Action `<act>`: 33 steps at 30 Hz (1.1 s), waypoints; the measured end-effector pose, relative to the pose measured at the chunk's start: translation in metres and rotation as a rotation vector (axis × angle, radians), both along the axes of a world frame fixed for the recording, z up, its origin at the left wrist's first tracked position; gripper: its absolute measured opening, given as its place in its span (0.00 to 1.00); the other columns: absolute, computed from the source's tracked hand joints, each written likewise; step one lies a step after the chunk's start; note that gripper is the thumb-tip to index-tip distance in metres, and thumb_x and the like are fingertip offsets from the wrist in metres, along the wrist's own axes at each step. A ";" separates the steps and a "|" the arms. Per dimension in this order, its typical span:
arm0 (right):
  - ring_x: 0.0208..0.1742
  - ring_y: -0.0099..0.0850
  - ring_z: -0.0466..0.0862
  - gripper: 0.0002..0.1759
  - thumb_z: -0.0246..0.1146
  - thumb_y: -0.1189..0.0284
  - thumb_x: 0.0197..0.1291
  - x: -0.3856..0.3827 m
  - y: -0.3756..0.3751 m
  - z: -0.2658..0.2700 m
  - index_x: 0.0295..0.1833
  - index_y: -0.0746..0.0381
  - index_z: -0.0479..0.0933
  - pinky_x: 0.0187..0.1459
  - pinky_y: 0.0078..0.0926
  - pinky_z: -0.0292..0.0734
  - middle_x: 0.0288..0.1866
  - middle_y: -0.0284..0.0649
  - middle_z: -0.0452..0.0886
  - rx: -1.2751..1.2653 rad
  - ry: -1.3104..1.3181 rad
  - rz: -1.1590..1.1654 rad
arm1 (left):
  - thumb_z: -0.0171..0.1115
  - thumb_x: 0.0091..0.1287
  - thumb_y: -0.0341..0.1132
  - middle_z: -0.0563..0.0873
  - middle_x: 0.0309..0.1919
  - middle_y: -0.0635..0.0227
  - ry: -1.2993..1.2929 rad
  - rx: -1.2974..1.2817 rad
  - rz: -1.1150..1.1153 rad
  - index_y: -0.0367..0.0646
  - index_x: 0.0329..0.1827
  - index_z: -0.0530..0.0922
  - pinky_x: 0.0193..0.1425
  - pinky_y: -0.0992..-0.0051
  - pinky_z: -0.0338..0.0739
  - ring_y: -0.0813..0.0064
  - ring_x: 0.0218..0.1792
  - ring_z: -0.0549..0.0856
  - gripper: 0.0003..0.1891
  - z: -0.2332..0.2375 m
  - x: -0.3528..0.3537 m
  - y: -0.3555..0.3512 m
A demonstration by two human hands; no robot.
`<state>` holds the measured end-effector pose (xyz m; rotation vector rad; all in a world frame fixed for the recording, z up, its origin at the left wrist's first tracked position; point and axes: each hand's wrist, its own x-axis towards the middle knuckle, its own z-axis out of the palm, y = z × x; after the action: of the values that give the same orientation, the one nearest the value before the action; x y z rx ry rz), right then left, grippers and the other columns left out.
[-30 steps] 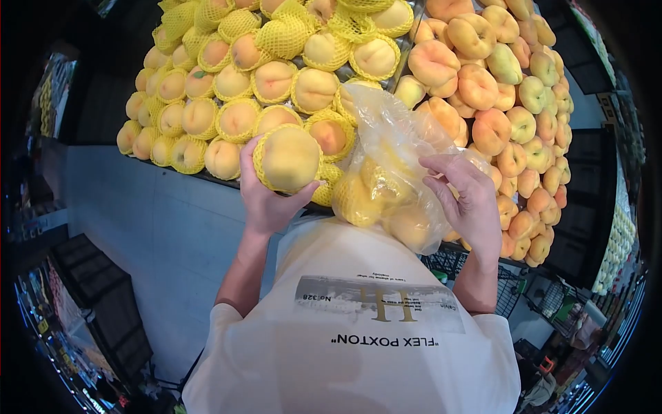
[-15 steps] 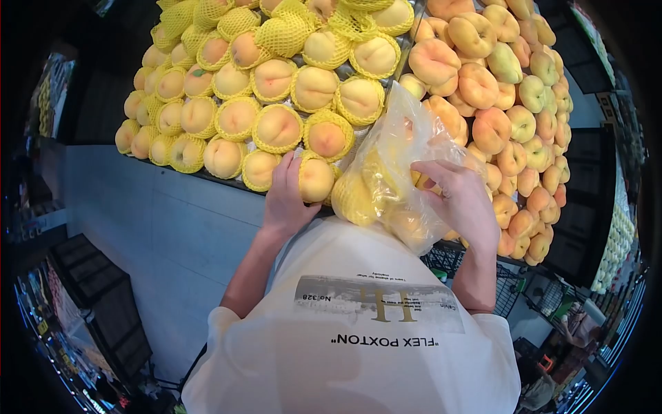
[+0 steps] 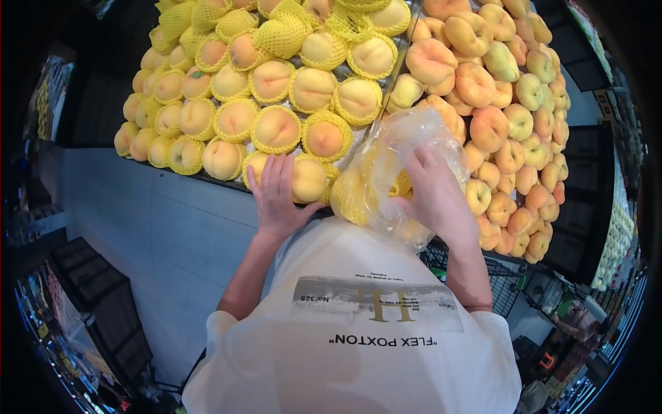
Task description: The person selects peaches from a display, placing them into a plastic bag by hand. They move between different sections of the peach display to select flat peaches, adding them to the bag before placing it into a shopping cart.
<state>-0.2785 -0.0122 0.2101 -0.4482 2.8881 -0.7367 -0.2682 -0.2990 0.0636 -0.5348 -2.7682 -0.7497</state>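
My left hand (image 3: 277,196) lies over the front row of peaches in yellow foam nets, its fingers stretched out and its thumb spread. It touches a netted peach (image 3: 308,181) on its right and partly covers another netted peach (image 3: 256,165). A clear plastic bag (image 3: 420,127) holding several yellow-netted peaches (image 3: 350,196) slumps on the display's front edge. My right hand (image 3: 440,196) is at the bag's opening, fingers curved round the crumpled film. Its fingertips are partly hidden by the plastic.
Rows of netted peaches (image 3: 276,129) fill the left display. Flat peaches (image 3: 490,129) without nets are heaped to the right. Below the front edge is a pale display panel (image 3: 165,214). A dark wire basket (image 3: 507,281) stands low at the right.
My left hand has shifted slightly left, with its fingers straighter and farther apart. My right hand has moved left into the bag's opening, and the upper part of the bag has sunk and crumpled.
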 end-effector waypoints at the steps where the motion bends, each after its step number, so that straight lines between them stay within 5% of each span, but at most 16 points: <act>1: 0.65 0.53 0.73 0.34 0.79 0.74 0.41 0.000 0.000 -0.001 0.57 0.68 0.76 0.65 0.45 0.72 0.62 0.53 0.74 0.037 -0.003 0.002 | 0.83 0.50 0.51 0.72 0.71 0.56 -0.034 0.055 0.009 0.40 0.75 0.64 0.80 0.39 0.46 0.52 0.75 0.67 0.52 0.011 -0.001 0.002; 5: 0.66 0.50 0.72 0.30 0.79 0.74 0.39 0.002 -0.004 -0.012 0.51 0.67 0.79 0.63 0.43 0.72 0.62 0.52 0.73 0.121 0.124 0.054 | 0.82 0.56 0.41 0.78 0.65 0.53 0.097 0.343 -0.093 0.39 0.68 0.73 0.73 0.53 0.69 0.54 0.66 0.78 0.39 0.051 -0.016 0.016; 10: 0.67 0.47 0.71 0.23 0.73 0.73 0.45 0.001 -0.009 -0.029 0.49 0.66 0.80 0.62 0.43 0.69 0.61 0.49 0.73 0.309 0.209 0.134 | 0.73 0.62 0.25 0.87 0.52 0.58 0.079 0.692 -0.552 0.37 0.53 0.81 0.51 0.64 0.85 0.55 0.45 0.89 0.16 0.108 -0.018 0.067; 12: 0.66 0.46 0.71 0.21 0.70 0.72 0.47 -0.002 -0.009 -0.036 0.50 0.66 0.80 0.62 0.43 0.68 0.60 0.48 0.73 0.264 0.309 0.164 | 0.71 0.62 0.25 0.85 0.55 0.56 0.027 0.685 -0.749 0.37 0.54 0.80 0.56 0.62 0.84 0.53 0.51 0.87 0.17 0.115 -0.013 0.090; 18: 0.66 0.45 0.72 0.30 0.69 0.73 0.46 -0.004 0.001 -0.041 0.60 0.63 0.76 0.64 0.42 0.68 0.59 0.46 0.75 0.206 0.266 0.158 | 0.67 0.69 0.31 0.81 0.60 0.51 -0.045 0.482 -0.438 0.36 0.63 0.76 0.67 0.60 0.76 0.49 0.63 0.80 0.21 0.107 -0.037 0.116; 24: 0.65 0.47 0.77 0.43 0.80 0.77 0.36 -0.004 0.011 -0.009 0.64 0.60 0.74 0.67 0.42 0.71 0.61 0.45 0.78 -0.127 0.213 -0.094 | 0.62 0.76 0.38 0.80 0.65 0.49 -0.490 0.565 -0.350 0.33 0.73 0.69 0.72 0.63 0.71 0.53 0.67 0.79 0.27 0.086 -0.042 0.094; 33: 0.66 0.48 0.78 0.45 0.81 0.76 0.37 -0.007 0.004 -0.018 0.67 0.61 0.73 0.69 0.43 0.73 0.67 0.47 0.78 -0.415 0.442 -0.114 | 0.80 0.59 0.35 0.80 0.63 0.60 -0.735 1.098 -0.454 0.33 0.75 0.66 0.72 0.68 0.73 0.73 0.66 0.79 0.43 0.094 -0.048 0.104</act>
<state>-0.2856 -0.0083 0.1925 -0.5535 3.1743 -1.4330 -0.3161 -0.1949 0.1578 -0.6970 -2.1350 -2.7282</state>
